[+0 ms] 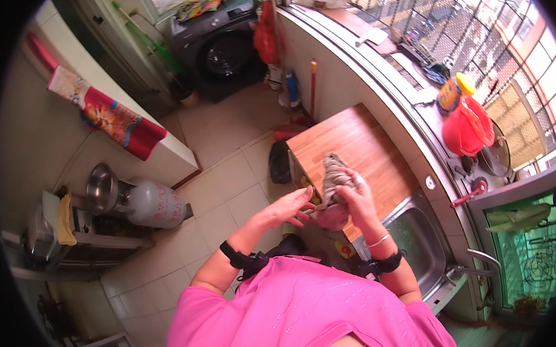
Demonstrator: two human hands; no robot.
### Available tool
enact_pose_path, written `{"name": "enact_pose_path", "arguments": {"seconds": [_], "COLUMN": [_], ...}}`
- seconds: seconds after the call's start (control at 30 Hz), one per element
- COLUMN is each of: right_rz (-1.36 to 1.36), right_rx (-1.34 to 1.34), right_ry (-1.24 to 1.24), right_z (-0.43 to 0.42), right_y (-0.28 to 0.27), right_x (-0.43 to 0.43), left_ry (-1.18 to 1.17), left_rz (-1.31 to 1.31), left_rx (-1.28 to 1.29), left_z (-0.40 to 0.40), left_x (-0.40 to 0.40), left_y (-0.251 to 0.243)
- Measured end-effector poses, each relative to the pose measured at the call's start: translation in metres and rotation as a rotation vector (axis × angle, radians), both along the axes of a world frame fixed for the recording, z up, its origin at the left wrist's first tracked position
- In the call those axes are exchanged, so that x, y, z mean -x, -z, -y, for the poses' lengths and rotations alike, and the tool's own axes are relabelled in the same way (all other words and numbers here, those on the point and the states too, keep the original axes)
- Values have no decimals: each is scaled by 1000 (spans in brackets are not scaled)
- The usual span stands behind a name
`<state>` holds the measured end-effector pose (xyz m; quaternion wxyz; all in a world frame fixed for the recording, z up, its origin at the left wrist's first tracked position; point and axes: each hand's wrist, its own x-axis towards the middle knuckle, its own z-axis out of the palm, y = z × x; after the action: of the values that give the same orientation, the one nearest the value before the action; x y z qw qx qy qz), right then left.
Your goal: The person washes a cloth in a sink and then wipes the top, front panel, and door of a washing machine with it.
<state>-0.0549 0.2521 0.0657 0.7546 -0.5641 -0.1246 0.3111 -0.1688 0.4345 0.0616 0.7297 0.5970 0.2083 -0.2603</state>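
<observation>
A crumpled grey-brown cloth (335,184) with a reddish lower part hangs bunched from my right hand (356,197), whose fingers are closed on it. Just left of the cloth is my left hand (291,208), its fingers apart and nothing seen in its palm; whether its fingertips touch the cloth's edge I cannot tell. Both hands are in front of the near left part of a wooden countertop (376,154). A metal sink (420,241) lies to the right of my right forearm.
A windowsill with a red bag-lined container (466,128) runs along the right. A faucet (483,259) reaches over the sink's right side. On the tiled floor at left stands a gas cylinder (154,203). A washing machine (224,49) is at the far end.
</observation>
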Motion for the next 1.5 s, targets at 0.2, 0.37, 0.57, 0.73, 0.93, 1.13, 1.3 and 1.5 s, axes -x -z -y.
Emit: {"name": "enact_pose_path", "arguments": {"seconds": [0.2, 0.37, 0.57, 0.73, 0.93, 1.13, 1.3, 1.5], "right_rz": [73, 217, 320, 55, -39, -480, -420, -506], "right_rx": [-52, 16, 12, -39, 137, -241, -137, -58], "right_ry": [-199, -279, -381, -421, -475, -644, -629, -508], "right_z": [-111, -204, -332, -416, -496, -589, -655, -711], "right_y": [-11, 3, 2, -17, 13, 20, 24, 33], "right_x": [38, 33, 44, 38, -10, -67, -138, -224], "left_ry": [-356, -482, -565, -872, -984, -983, -862, -399], "left_rz": [285, 227, 219, 394, 426, 411, 326, 327], "left_rx": [626, 345, 185, 328, 277, 269, -37, -1372], "left_z": [-59, -161, -282, -359, -433, -509, -579, -651], "left_x": [14, 32, 51, 49, 28, -30, -110, -184], "left_y": [16, -8, -13, 8, 14, 2, 14, 10]}}
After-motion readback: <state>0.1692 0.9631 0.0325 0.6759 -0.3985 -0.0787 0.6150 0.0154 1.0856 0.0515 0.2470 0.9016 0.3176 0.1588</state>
